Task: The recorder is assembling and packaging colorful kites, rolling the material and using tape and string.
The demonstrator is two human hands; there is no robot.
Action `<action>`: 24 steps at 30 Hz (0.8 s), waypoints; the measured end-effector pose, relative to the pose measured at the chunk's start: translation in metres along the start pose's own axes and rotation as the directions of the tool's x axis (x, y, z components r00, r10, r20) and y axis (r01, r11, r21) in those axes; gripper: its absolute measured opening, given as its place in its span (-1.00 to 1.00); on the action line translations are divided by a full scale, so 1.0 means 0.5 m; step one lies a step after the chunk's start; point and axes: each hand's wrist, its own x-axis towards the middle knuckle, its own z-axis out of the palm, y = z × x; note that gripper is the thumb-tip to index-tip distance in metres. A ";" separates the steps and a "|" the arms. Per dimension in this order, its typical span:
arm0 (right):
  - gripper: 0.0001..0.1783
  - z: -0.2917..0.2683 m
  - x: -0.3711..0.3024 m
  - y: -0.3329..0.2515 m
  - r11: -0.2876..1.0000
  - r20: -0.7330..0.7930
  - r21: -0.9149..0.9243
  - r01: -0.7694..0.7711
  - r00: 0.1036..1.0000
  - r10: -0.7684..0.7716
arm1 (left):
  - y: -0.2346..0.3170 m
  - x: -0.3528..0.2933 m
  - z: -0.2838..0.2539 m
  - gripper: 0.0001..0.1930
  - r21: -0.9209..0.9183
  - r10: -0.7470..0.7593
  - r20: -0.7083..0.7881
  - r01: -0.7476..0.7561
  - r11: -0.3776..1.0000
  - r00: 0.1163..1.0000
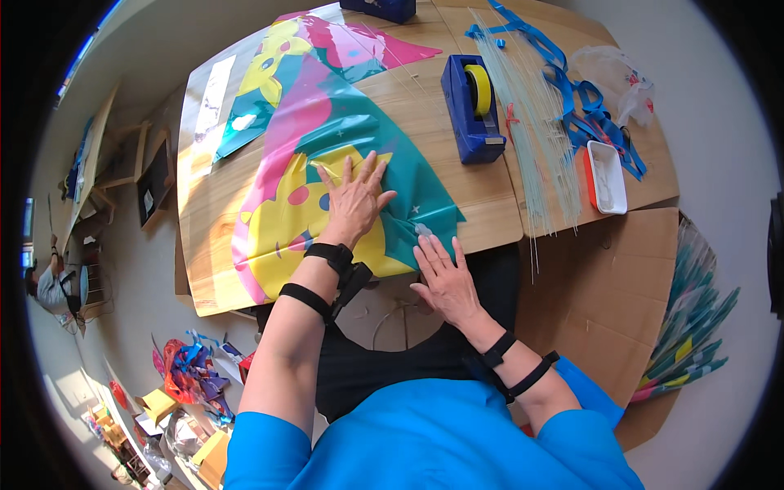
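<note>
Your hands, left (pixel 355 200) and right (pixel 443 280), press open and flat on the colourful kite sheet (pixel 306 175), gripping nothing; thin rods (pixel 531 122) lie unfitted on the table (pixel 482 192)

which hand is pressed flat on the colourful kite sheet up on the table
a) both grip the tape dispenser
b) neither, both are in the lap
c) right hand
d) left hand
d: the left hand lies flat with fingers spread on the colourful kite sheet on the wooden table, while the right hand sits at the sheet's lower corner by the table edge, and the blue tape dispenser stands untouched.
</note>
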 end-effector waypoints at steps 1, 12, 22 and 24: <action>-0.28 0.007 -0.015 -0.004 1.000 0.030 0.015 -0.022 0.999 0.022 | -0.006 0.016 0.001 -0.36 0.021 -0.039 0.017 0.038 0.999 0.999; -0.31 -0.024 0.030 -0.033 0.968 -0.166 0.234 0.091 0.985 -0.053 | -0.042 -0.068 -0.025 -0.25 -0.158 -0.140 -0.363 0.088 0.984 0.921; 0.00 0.104 0.127 0.094 0.957 -0.091 0.015 -0.290 0.953 0.290 | -0.145 -0.362 0.044 0.19 -0.159 -0.562 0.149 0.581 0.798 0.814; 0.00 0.086 0.107 0.090 0.932 -0.038 -0.043 -0.361 0.932 0.360 | -0.164 -0.364 0.032 0.19 -0.192 -0.565 0.165 0.588 0.786 0.809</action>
